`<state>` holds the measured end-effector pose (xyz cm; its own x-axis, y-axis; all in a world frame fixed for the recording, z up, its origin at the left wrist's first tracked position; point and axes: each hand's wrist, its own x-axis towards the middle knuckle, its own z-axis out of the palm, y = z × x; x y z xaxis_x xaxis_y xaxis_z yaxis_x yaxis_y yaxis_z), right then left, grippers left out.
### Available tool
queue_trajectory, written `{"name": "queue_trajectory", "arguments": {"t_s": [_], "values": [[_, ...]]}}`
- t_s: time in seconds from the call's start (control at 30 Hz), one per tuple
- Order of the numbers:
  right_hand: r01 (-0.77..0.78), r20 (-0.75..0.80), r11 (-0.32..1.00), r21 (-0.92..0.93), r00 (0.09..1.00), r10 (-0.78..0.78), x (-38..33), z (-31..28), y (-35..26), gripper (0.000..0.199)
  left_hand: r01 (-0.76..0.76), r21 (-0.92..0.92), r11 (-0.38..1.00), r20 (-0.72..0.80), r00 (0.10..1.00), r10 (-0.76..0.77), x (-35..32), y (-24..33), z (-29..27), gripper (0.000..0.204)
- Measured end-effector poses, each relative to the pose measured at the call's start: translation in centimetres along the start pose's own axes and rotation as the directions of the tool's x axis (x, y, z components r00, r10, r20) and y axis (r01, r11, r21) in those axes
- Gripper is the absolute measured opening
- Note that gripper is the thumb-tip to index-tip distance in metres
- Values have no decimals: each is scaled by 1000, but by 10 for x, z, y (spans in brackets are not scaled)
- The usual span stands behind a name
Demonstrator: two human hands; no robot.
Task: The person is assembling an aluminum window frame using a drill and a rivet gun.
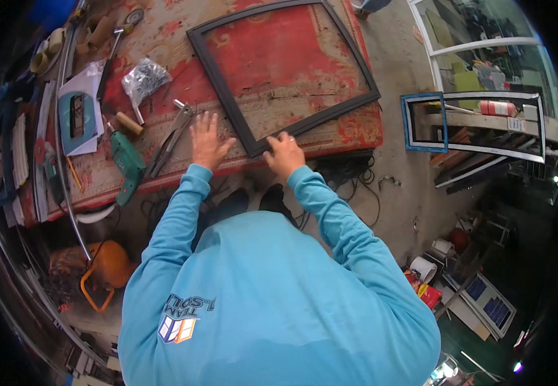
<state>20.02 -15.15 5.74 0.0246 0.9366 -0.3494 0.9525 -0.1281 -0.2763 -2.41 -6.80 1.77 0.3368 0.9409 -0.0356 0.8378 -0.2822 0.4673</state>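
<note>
Dark metal frame (283, 74) is lying flat on the red bench (356, 132); right hand (284, 154) is pinching its near corner, left hand (207, 138) is resting open beside it. Probably light, stiff; best gripped along rails. Beyond, a screw bag (142, 78).

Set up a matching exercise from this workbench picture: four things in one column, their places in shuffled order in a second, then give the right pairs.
Things:
1. dark rectangular metal frame
2. green electric drill
3. clear plastic bag of screws
4. orange strap

Places:
A. on the floor, under the bench's left end
B. on the bench left of the left hand
C. its near corner under the right hand
D. near the bench's far edge, beside the frame's left corner

Pairs: 1-C, 2-B, 3-D, 4-A
</note>
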Motion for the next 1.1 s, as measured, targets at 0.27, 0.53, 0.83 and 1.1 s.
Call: {"name": "queue_trajectory", "arguments": {"t_s": [0.27,0.53,0.83,1.1], "values": [[-546,-157,838,21,826,542,45,-50,113,107,46,336,941,342,924,-168,9,57,14,133],[-683,-5,726,-79,729,685,77,-115,213,132,84,403,911,386,887,-253,18,80,0,129],[-618,142,775,-134,762,632,101,-129,269,135,95,477,874,463,817,-342,38,94,-6,131],[-572,54,799,-187,806,590,106,-133,280,127,192,499,845,470,759,-450,43,104,-7,131]]}}
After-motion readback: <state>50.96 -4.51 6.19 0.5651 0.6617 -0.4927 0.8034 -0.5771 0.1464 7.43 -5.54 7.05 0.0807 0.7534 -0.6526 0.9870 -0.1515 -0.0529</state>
